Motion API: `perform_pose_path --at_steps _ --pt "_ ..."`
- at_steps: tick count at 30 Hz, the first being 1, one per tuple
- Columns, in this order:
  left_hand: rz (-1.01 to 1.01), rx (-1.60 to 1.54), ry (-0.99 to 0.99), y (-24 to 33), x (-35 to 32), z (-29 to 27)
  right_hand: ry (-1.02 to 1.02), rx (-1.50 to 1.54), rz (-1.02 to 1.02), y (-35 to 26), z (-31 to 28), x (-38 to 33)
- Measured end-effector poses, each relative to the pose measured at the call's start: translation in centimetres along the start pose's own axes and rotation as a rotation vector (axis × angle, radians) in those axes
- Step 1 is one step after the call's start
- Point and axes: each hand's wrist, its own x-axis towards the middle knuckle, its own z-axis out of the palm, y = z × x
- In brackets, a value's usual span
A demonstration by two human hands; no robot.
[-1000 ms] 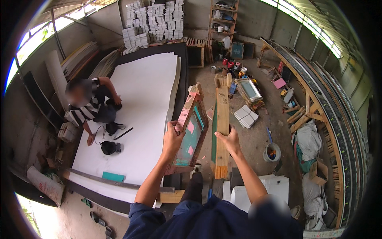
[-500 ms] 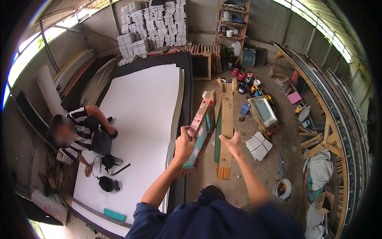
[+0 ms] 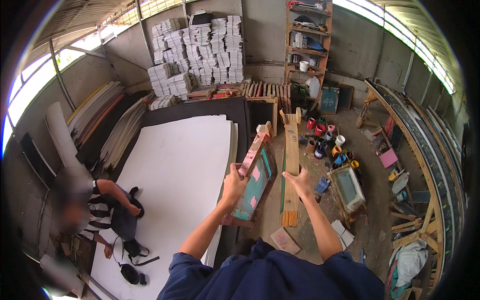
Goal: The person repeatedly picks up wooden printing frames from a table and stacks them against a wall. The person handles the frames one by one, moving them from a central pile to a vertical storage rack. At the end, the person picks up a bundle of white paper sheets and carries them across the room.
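Note:
In my left hand [image 3: 234, 186] is a paint-stained wooden screen-printing frame [image 3: 264, 182], gripped by its pink-smeared side rail. Its teal mesh with pink patches faces partly to the right. My right hand [image 3: 299, 183] grips a second screen frame [image 3: 291, 145] of bare wood, thumb across its side. That one stands nearly edge-on, so only a thin strip of green shows along its left side. Both frames are held upright in front of me, a narrow gap apart. The fingers behind each frame are partly hidden.
Large white sheets [image 3: 175, 165] lie stacked to my left, where a person [image 3: 107, 200] sits beside a black bag [image 3: 131, 272]. Paint pots [image 3: 320, 130] and another screen frame [image 3: 347, 187] stand on the floor to the right. Shelves [image 3: 307, 50] and paper piles [image 3: 200, 55] line the back wall.
The left frame has turned to show more of its teal mesh. The right frame stands more edge-on. My view has shifted, revealing more of the back wall and a flat brown piece on the floor.

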Motion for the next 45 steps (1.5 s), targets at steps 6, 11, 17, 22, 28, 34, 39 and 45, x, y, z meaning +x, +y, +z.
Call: perform_pose_path --at_steps 6,11,17,22,28,34,39,45 --pt "0.029 0.002 -0.004 -3.7 16.1 4.9 -0.065 0.029 -0.051 2.5 2.3 15.4" --pt "0.11 -0.019 -0.049 -4.5 30.1 9.4 0.028 -0.046 -0.064 5.0 4.8 28.8" --pt "0.192 -0.051 -0.114 -4.1 46.1 14.6 0.212 -0.09 -0.01 9.3 6.5 43.7" --pt "0.215 -0.039 -0.183 -4.7 57.8 19.8 0.255 0.014 0.022 8.8 7.7 54.3" --pt "0.199 0.007 -0.276 -7.2 71.2 30.1 0.42 -0.064 0.089 17.5 9.0 68.6" --pt "0.174 0.092 -0.334 -12.4 83.9 41.1 0.295 0.158 0.266 26.4 10.1 83.1" --pt "0.168 0.096 -0.42 -17.3 90.8 47.2 0.167 0.061 0.629 34.3 12.6 89.3" --pt "0.11 0.022 -0.548 -25.2 94.8 53.7 0.172 0.387 0.84 42.1 16.5 92.8"
